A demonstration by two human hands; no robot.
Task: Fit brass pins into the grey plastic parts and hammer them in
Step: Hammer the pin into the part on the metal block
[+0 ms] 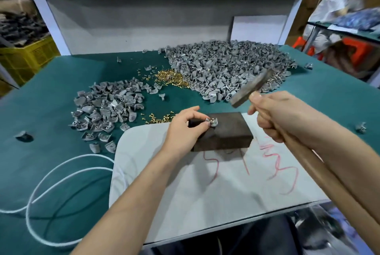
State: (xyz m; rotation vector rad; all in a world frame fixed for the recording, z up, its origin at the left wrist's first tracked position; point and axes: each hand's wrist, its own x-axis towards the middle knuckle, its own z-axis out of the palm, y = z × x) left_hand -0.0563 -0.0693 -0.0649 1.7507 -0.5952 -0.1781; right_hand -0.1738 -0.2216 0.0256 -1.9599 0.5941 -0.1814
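Observation:
A small grey plastic part (212, 122) sits on top of a dark block (228, 133), and my left hand (185, 129) pinches it by its left side. My right hand (277, 114) grips the wooden handle of a hammer (251, 88), whose blurred steel head is raised above and to the right of the block. A large heap of grey parts (226, 65) lies at the back right and a smaller heap (104, 106) at the left. Loose brass pins (170, 77) lie between the heaps, and more brass pins (158, 119) just left of the block.
The block stands on a white sheet (205, 182) with red scribbles over the green bench mat (41, 110). A white cord (51, 174) loops at the front left. Stray grey parts (360, 127) lie apart on the mat. A white shelf frame (49, 22) rises behind.

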